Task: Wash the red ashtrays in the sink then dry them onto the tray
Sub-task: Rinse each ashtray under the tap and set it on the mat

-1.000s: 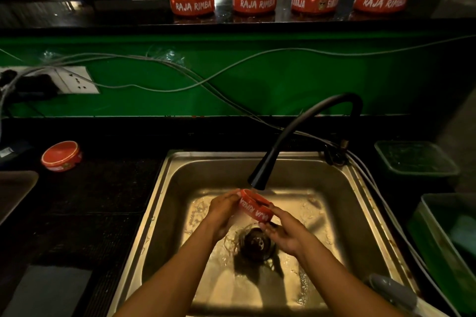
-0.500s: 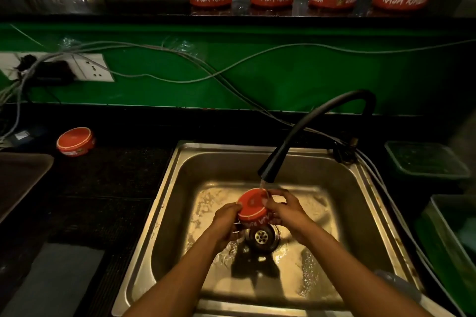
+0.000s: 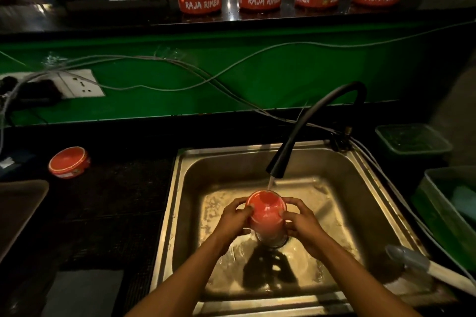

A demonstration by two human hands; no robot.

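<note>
Over the drain: the held ashtray sits between both hands inside the sink, its smooth red base turned up toward the camera, with the thin stream from the black tap landing on its far edge.
Grip, left: the left hand curls round the ashtray's left side, thumb on the base and fingers wrapped under.
Grip, right: the right hand does the same on the right side, thumb tip on the base near the edge.
Handling: probably a stiff, glazed, fairly weighty piece; wet, it looks slippery, and a drop onto the steel basin could chip it.
Where to hold: the side wall, from opposite sides, seems safest; the notched rim, hidden now, would give better purchase than the slick base.
Looks: round, glossy red, plain underneath; any lettering on this one is out of sight.
Others: four ashtrays with white lettering stand in a row on the raised ledge; one washed ashtray lies upside down on the dark surface left of the sink.
Tray: a dark tray edge shows at far left, holding nothing I can see.
</note>
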